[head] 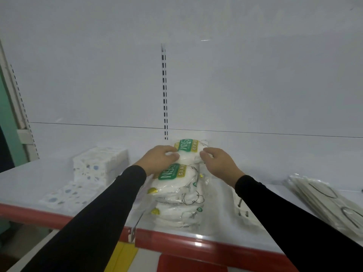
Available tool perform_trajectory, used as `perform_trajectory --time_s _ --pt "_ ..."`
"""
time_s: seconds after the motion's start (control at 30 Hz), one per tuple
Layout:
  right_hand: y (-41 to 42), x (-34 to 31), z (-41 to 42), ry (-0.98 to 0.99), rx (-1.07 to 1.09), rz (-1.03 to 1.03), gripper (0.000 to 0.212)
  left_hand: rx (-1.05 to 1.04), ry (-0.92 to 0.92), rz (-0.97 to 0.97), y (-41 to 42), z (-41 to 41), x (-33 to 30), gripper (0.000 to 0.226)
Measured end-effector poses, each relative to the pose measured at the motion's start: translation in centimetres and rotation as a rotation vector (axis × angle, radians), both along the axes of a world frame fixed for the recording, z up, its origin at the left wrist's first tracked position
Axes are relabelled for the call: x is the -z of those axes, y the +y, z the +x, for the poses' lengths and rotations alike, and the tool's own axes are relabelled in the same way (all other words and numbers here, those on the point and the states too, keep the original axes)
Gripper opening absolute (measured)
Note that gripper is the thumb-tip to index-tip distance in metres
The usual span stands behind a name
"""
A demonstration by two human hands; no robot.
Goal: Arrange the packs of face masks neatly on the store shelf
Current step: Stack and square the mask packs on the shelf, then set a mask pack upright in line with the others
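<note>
A row of white face mask packs with green and gold labels runs front to back across the white shelf (225, 230). The rearmost pack (189, 151) lies near the back panel. My left hand (160, 159) grips its left edge and my right hand (218, 160) grips its right edge. Just in front lies a second labelled pack (174, 175), partly under my left wrist. More packs (176, 209) overlap toward the front edge. Black sleeves cover both forearms.
A white block of patterned packets (100, 163) stands at the left, with a flat one (64, 195) before it. Clear flat packs (326, 201) lie fanned at the right. A slotted upright (164, 91) divides the back panel. The shelf's front has a red rail (196, 246).
</note>
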State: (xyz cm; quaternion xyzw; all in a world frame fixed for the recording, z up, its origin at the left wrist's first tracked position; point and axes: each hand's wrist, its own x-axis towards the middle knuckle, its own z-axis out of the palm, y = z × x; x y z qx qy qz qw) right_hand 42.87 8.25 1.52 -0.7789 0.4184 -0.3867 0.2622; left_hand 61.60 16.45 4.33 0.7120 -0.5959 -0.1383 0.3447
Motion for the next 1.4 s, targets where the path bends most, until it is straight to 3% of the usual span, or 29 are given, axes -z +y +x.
perform_trajectory --time_s 0.1,0.17,0.27,0.4,0.6,1.03,1.4 --pt "0.0 -0.1 -0.6 0.001 -0.007 -0.049 0.032 -0.021 -0.025 -0.053 0.6 -0.1 -0.5 0.039" --pt "0.7 -0.4 -1.3 0.011 -0.010 -0.077 0.016 -0.048 -0.083 -0.117 1.4 -0.4 -1.1 0.044" --pt "2.2 -0.9 -3.6 0.032 0.046 -0.126 0.039 -0.016 -0.173 -0.165 2.4 -1.5 -1.9 0.050" --pt "4.2 -0.5 -8.7 0.066 0.119 -0.241 0.046 0.063 -0.283 -0.244 3.5 -4.2 -2.1 0.053" --pt "8.2 0.8 -17.7 0.301 0.327 -0.359 0.060 0.255 -0.334 -0.347 3.7 -9.3 -1.3 0.060" --pt "16.9 4.1 -36.8 0.399 0.580 -0.405 0.062 0.538 -0.399 -0.465 5.1 -27.4 3.4 0.070" --pt "20.7 6.9 -57.9 0.447 0.655 -0.300 0.062 0.635 -0.358 -0.339 4.2 -49.1 7.5 0.082"
